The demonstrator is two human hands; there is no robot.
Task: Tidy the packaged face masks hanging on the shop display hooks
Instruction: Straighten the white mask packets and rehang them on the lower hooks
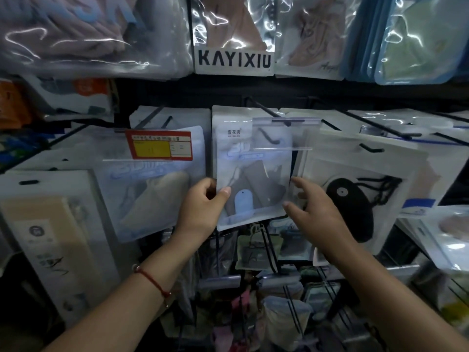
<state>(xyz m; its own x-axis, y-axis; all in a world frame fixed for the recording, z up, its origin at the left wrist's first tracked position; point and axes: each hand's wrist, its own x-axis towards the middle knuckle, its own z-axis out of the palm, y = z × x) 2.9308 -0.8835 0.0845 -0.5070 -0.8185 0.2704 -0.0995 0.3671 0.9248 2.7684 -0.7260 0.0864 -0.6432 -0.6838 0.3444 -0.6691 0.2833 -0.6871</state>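
A white packaged face mask with a grey mask inside (251, 171) hangs on a black display hook (264, 109) in the middle of the rack. My left hand (203, 207) pinches the pack's lower left edge, thumb across its front. My right hand (312, 207) is beside the pack's right edge, fingers spread and loosely bent, holding nothing; whether it touches the pack is unclear. An empty clear price-tag holder (285, 134) hangs in front of the pack's upper right.
To the left hangs a beige mask pack (152, 194) under a red and yellow price tag (160, 146). To the right hangs a black mask pack (355, 199). A KAYIXIU pack (233, 34) hangs above. More hooks and packs fill the lower rows.
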